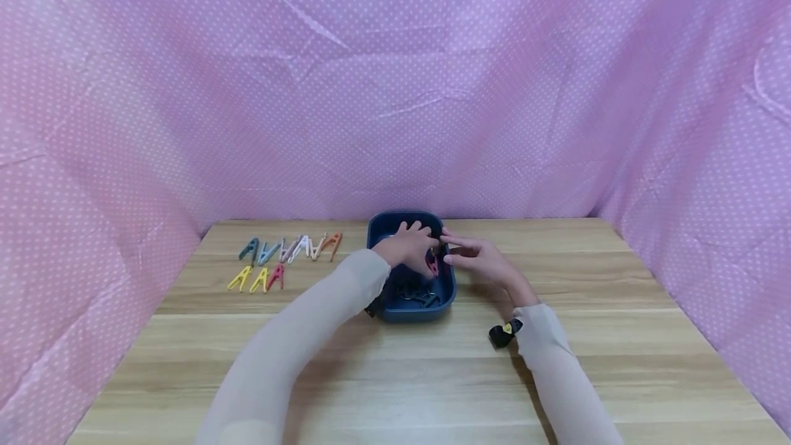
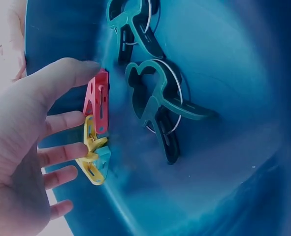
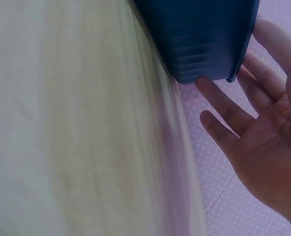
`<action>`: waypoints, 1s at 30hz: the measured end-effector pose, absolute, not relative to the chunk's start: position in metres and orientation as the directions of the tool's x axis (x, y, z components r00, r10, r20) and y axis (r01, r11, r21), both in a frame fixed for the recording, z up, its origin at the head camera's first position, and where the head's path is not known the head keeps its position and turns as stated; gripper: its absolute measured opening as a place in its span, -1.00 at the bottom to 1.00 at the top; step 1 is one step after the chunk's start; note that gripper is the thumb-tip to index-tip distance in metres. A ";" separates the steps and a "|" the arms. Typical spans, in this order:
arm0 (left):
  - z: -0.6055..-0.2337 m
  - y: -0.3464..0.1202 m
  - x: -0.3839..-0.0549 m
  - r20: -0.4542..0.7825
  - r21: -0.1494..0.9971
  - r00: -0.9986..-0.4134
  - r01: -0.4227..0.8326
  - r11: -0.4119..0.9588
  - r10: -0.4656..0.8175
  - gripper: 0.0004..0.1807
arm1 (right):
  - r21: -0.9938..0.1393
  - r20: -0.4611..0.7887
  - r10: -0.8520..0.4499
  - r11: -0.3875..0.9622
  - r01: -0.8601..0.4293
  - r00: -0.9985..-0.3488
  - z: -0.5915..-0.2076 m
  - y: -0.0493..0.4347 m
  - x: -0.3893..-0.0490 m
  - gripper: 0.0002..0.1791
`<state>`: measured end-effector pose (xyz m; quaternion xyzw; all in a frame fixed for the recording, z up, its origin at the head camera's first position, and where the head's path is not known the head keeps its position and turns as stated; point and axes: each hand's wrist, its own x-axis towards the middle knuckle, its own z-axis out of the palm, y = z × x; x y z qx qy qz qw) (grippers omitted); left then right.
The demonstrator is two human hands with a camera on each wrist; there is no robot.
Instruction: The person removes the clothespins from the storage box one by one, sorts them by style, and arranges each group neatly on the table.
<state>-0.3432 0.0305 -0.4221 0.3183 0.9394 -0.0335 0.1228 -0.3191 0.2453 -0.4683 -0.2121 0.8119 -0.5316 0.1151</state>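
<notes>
Left wrist view: the left hand (image 2: 19, 142) reaches into the bin (image 1: 413, 315), fingers spread, thumb by the red clip (image 2: 101, 101) near the wall; whether they touch, I cannot tell. The right hand (image 3: 268, 123), fingers apart, is at the bin's side. The clip looks light, stiff, slightly slick; pinch across both arms.
</notes>
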 end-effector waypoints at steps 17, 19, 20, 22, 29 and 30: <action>-0.407 0.030 -0.336 -0.357 0.017 -0.742 0.602 0.799 0.567 -0.26 | -0.907 0.060 -0.479 0.341 -0.249 -0.876 -0.467 0.244 -0.319 -0.41; -0.409 0.030 -0.337 -0.353 0.022 -0.736 0.610 0.792 0.577 -0.30 | -0.905 0.063 -0.479 0.341 -0.252 -0.875 -0.467 0.244 -0.319 -0.40; -0.410 0.029 -0.338 -0.350 0.022 -0.733 0.615 0.788 0.583 -0.31 | -0.904 0.064 -0.479 0.344 -0.254 -0.876 -0.467 0.244 -0.320 -0.40; -0.412 0.029 -0.338 -0.339 0.027 -0.728 0.626 0.779 0.596 -0.34 | -0.900 0.069 -0.475 0.350 -0.261 -0.877 -0.467 0.244 -0.320 -0.40; -0.420 0.030 -0.337 -0.306 0.088 -0.721 0.629 0.773 0.622 -0.42 | -0.902 0.084 -0.478 0.337 -0.272 -0.874 -0.468 0.244 -0.320 -0.40; -0.421 0.030 -0.336 -0.303 0.093 -0.721 0.628 0.772 0.623 -0.42 | -0.902 0.086 -0.479 0.336 -0.273 -0.873 -0.468 0.244 -0.320 -0.40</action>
